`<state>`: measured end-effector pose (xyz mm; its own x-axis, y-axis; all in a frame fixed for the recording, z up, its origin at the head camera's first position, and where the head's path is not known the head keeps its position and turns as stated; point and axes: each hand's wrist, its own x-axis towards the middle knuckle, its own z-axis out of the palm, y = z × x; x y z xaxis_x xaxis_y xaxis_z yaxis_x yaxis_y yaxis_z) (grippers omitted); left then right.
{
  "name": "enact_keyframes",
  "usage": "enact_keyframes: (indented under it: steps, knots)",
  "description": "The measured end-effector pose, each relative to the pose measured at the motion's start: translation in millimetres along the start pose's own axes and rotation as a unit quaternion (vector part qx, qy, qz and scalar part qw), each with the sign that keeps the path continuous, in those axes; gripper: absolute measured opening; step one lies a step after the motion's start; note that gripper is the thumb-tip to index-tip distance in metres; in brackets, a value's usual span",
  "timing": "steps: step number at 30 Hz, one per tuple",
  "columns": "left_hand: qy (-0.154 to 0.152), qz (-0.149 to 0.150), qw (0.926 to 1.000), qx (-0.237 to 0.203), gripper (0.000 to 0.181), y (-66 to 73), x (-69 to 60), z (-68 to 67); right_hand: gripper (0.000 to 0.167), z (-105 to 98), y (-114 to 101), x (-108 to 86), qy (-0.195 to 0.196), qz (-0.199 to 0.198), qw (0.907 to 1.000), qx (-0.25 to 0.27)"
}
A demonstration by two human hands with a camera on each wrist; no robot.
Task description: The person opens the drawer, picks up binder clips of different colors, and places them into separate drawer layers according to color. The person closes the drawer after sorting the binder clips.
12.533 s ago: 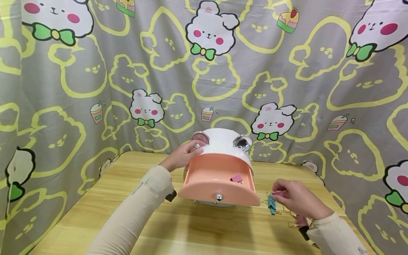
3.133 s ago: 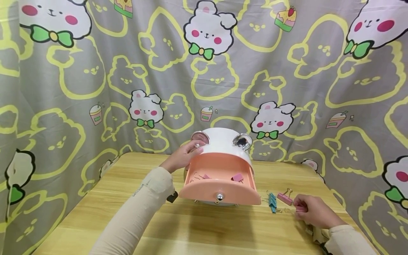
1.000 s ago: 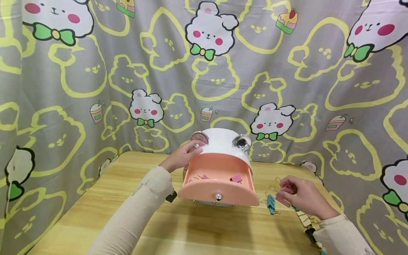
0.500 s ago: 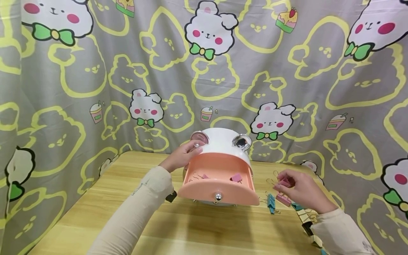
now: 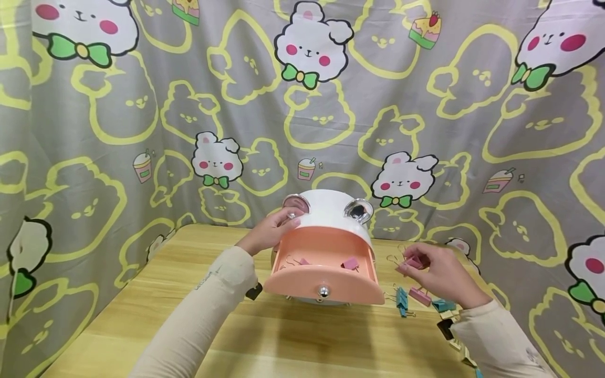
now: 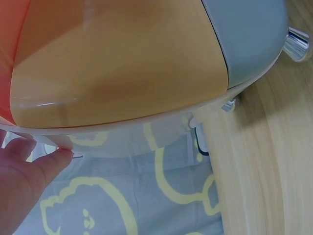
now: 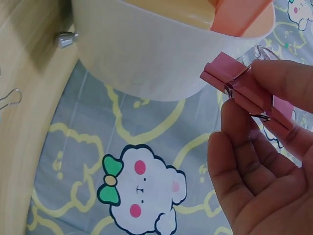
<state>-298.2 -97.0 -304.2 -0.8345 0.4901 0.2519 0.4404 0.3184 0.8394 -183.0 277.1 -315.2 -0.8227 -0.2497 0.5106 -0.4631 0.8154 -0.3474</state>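
Note:
A white rounded organizer (image 5: 326, 207) with silver ears stands on the table, its peach drawer (image 5: 326, 283) pulled out. Two pink binder clips, one of them (image 5: 350, 263) at the right, lie inside the drawer. My left hand (image 5: 270, 230) holds the organizer's upper left side by the ear; in the left wrist view that hand (image 6: 29, 176) has thumb and fingers at its rim. To the drawer's right, my right hand (image 5: 437, 270) is raised above the table, pinching pink binder clips (image 7: 239, 88) between thumb and fingers; more than one seems to be held.
Teal clips (image 5: 402, 301) lie right of the drawer, beside a pink clip (image 5: 419, 296). A row of teal, cream and black clips (image 5: 445, 329) runs along the right, partly under the right sleeve. A patterned curtain (image 5: 264, 121) hangs behind the table (image 5: 198, 315).
The right hand has moved up and slightly left with the pink clips, leaving one pink clip on the table in plain view. Earlier, a second pink clip appeared in the drawer. The left hand has stayed put.

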Motion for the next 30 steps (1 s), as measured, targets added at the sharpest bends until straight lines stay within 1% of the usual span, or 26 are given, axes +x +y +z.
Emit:
enact_keyframes:
  steps: [4,8,11,17,23,30]
  knots:
    - [0.003,0.0,1.0,0.007,0.035,1.0,0.0,0.6,0.021,-1.1,-3.8,2.9,0.002,-0.002,1.0,-0.003]
    - [0.006,0.0,0.9999,0.013,0.034,0.2,0.4,0.3,0.022,-3.2,-8.7,6.5,-0.006,0.009,0.9999,0.002]
    - [0.008,0.003,0.9998,0.018,0.034,-0.3,0.5,0.0,0.021,-4.4,-11.0,8.9,-0.01,0.009,0.9999,0.007]
    - [0.008,0.008,0.9996,0.024,0.035,-0.9,0.7,0.6,0.02,-6.1,-14.8,13.4,-0.01,-0.004,0.9999,0.007]
    - [0.009,0.001,0.9997,0.025,0.036,-0.7,0.9,1.2,0.019,-7.8,-21.2,18.5,-0.004,-0.022,0.9996,0.015]
    - [0.005,0.001,0.9998,0.02,0.035,-0.4,0.8,0.5,0.019,-6.6,-26.2,24.5,-0.006,-0.029,0.9991,0.029]
